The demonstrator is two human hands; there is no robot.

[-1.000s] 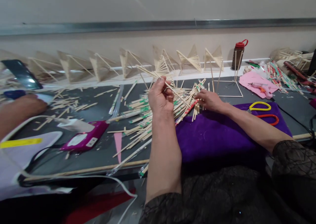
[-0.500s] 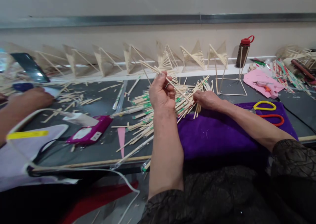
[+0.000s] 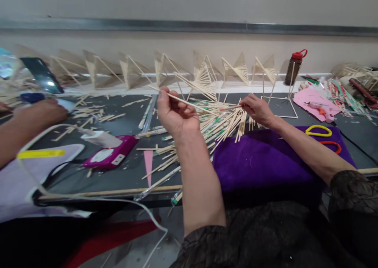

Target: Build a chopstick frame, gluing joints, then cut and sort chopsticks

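A slim wooden chopstick point(image 3: 155, 89) slants across the closed fingers of my left hand point(image 3: 178, 112), which is raised palm-up over the table. My right hand point(image 3: 258, 109) is at the far right end of a heap of loose and paper-wrapped chopsticks point(image 3: 228, 124). Its fingertips are pinched together at the upper stick ends; whether a stick is between them I cannot make out. Beyond my hands, twisted lattice pieces made of sticks point(image 3: 236, 72) stand in a row along the wall. An open square stick frame point(image 3: 286, 116) with uprights lies right of my right hand.
A purple cloth point(image 3: 251, 161) carries yellow-and-red-handled scissors point(image 3: 319, 131). At the right are a glue gun point(image 3: 320, 109) on pink paper point(image 3: 304, 98) and a bottle point(image 3: 291, 73). A magenta power box point(image 3: 126, 146) with cords and another person's hand point(image 3: 44, 112) are at the left.
My left hand has moved left and tilted, keeping the chopstick. My right hand has lifted slightly up and right from the heap. The view has shifted a little.
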